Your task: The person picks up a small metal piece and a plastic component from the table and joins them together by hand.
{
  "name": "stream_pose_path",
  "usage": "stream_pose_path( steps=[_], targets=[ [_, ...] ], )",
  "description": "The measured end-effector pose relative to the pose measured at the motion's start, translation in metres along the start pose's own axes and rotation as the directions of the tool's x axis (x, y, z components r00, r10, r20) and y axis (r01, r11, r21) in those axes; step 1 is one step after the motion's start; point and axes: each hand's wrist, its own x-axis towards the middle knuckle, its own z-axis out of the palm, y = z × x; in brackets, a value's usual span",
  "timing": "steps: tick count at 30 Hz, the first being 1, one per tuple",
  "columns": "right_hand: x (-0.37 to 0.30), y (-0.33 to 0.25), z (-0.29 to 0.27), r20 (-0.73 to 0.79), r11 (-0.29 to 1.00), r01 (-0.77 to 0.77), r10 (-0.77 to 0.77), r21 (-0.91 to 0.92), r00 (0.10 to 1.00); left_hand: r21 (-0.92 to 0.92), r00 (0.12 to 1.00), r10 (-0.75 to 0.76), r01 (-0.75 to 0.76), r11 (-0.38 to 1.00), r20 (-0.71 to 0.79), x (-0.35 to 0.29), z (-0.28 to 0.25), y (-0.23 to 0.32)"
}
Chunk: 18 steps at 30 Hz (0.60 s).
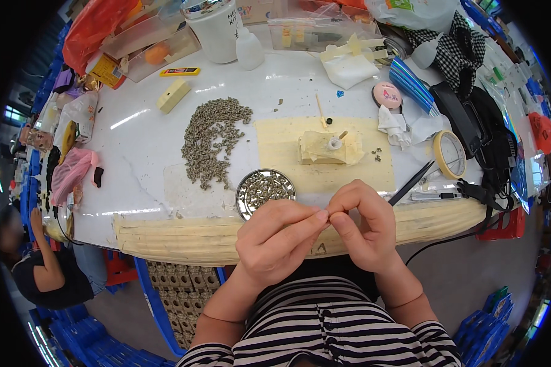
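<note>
Bright glare on tabletop (pixel 147 150), fisheye-warped edges

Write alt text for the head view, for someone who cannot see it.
A person's left hand and right hand meet at the fingertips above a table's taped front edge, pinching something too small to identify. Beyond the left hand sits a shiny round dish of small grey pieces; a bigger pile lies farther left.
</note>
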Motion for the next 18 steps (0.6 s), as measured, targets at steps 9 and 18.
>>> stream_pose_path(
  steps=[9,18],
  targets=[
    [-0.0061,-0.0008,0.0038,0.136,0.914,-0.239,0.204,0.328,0.969,-0.152,0.996,-0.086,0.087,0.984,0.011,-0.0032,-0.0064,0.0024],
    [-0.0069,0.0006,0.0077,0.051,0.956,-0.181,0.173,0.233,0.984,-0.220,0.974,-0.221,0.225,0.949,0.045,-0.0047,-0.0061,0.0021]
  ],
)
